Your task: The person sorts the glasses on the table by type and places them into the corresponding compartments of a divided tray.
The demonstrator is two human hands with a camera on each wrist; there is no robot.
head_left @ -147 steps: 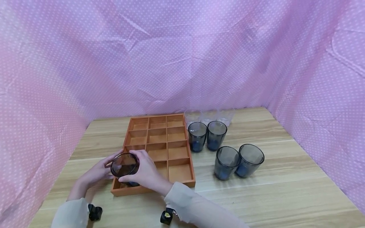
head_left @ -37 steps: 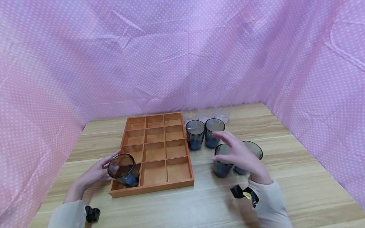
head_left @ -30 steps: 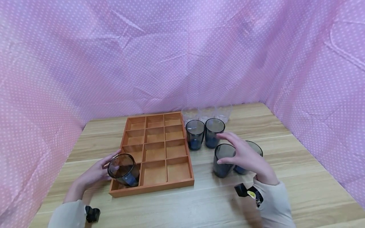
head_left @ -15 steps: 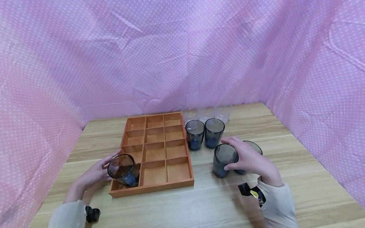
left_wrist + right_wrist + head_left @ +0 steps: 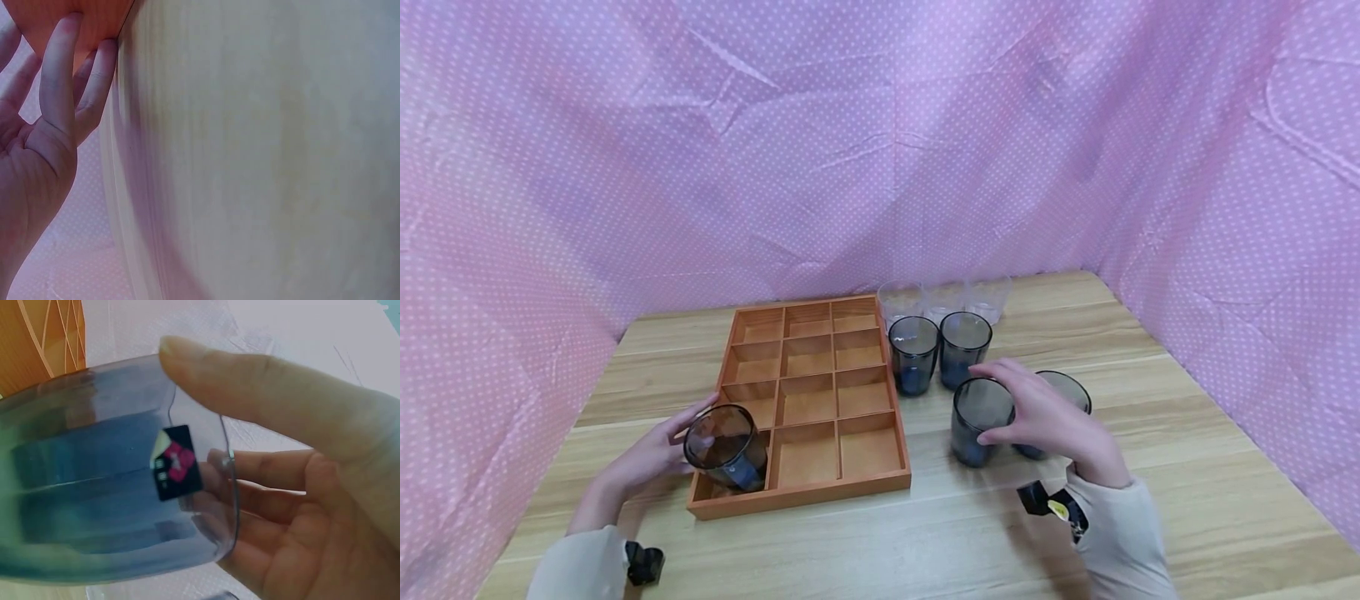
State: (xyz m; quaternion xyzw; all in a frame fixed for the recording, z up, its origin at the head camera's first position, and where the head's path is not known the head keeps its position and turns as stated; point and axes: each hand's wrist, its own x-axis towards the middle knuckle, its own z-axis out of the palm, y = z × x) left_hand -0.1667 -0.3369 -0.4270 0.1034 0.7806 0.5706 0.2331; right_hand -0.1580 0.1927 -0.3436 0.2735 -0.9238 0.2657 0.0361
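Observation:
My right hand (image 5: 1048, 421) grips a smoky grey drinking glass (image 5: 966, 433) near its rim, thumb on the near side and fingers behind. In the right wrist view that glass (image 5: 81, 469) bears a dark sticker (image 5: 178, 462) with a pink motif. At the left, a wooden tray (image 5: 808, 498) with a grid of compartments lies on the table. A second smoky glass (image 5: 722, 450) stands in its near-left compartment, tilted a little. My left hand (image 5: 651, 454) rests with extended fingers against the tray's left side; the left wrist view shows its fingertips on the wood (image 5: 103, 19).
Another smoky glass (image 5: 1067, 390) stands just right of the gripped one, partly hidden by my right hand. Two more smoky glasses (image 5: 913, 358) stand by the tray's right side, with clear glasses (image 5: 988, 298) behind them. Pink dotted cloth (image 5: 880, 150) surrounds the table.
My right hand left the glass in the tray and travelled right to another smoky glass. Its fingers closed on that glass, which has shifted slightly left. The left hand stayed at the tray.

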